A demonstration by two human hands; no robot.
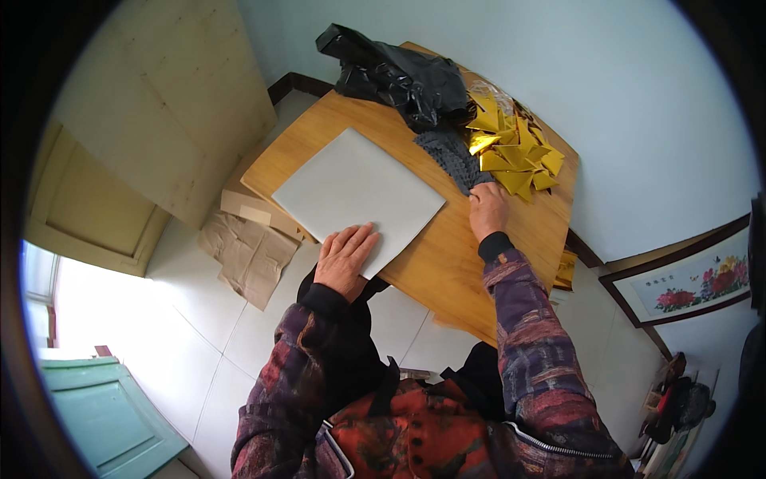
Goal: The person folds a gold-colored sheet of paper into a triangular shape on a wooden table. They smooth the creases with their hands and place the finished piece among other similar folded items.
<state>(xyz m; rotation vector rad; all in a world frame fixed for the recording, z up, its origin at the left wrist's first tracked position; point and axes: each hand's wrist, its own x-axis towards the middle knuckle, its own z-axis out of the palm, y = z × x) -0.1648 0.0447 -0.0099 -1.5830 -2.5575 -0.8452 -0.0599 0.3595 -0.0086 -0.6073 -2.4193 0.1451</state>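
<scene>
My left hand point(346, 259) lies with its fingers stretched out on the near-left edge of a flat, light grey rectangular board point(357, 197). The board sits on a wooden table point(447, 263), its near corner reaching the table's edge. Farther right, my right hand point(487, 211) is closed on the near end of a dark grey ridged cloth point(453, 160). The part inside the fingers is hidden. Just beyond that hand is a heap of folded shiny gold paper pieces point(519, 152). A crumpled black plastic bag point(399, 76) lies behind the cloth.
A cardboard box point(259, 206) and a brown paper piece point(249, 251) are on the tiled floor left of the table. The wall point(630, 104) runs along the table's far side. A framed flower picture point(690, 279) leans at right; a green cabinet door point(112, 415) is at lower left.
</scene>
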